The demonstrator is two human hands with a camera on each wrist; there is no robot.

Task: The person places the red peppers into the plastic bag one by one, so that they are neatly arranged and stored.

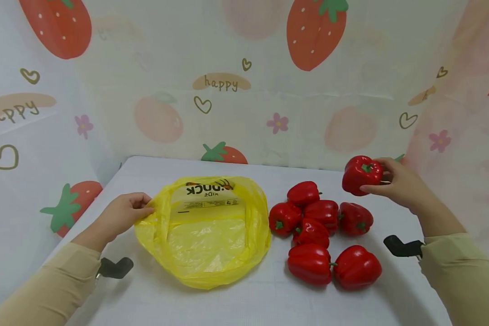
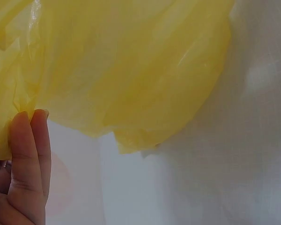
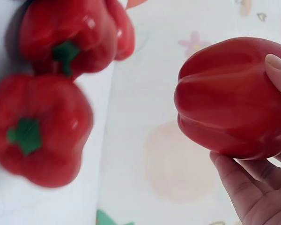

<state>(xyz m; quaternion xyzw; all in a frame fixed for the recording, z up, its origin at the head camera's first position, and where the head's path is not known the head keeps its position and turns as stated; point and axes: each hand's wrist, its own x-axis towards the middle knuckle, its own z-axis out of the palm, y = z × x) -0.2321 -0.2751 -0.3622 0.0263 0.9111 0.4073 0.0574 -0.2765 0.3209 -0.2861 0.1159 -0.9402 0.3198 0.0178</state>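
A yellow plastic bag stands on the table with its wide mouth facing up, dark print on its inner back side. At its left rim my left hand pinches the film between thumb and fingers; the left wrist view shows the bag bunched at the fingertips. My right hand grips a red bell pepper in the air above the table's right side. In the right wrist view this pepper sits between the thumb and the fingers. Several more red bell peppers lie right of the bag.
The white table ends at a patterned curtain with strawberries and hearts, which also hangs at both sides. The pepper group lies close against the bag's right side. A black wrist mount sticks out by each sleeve.
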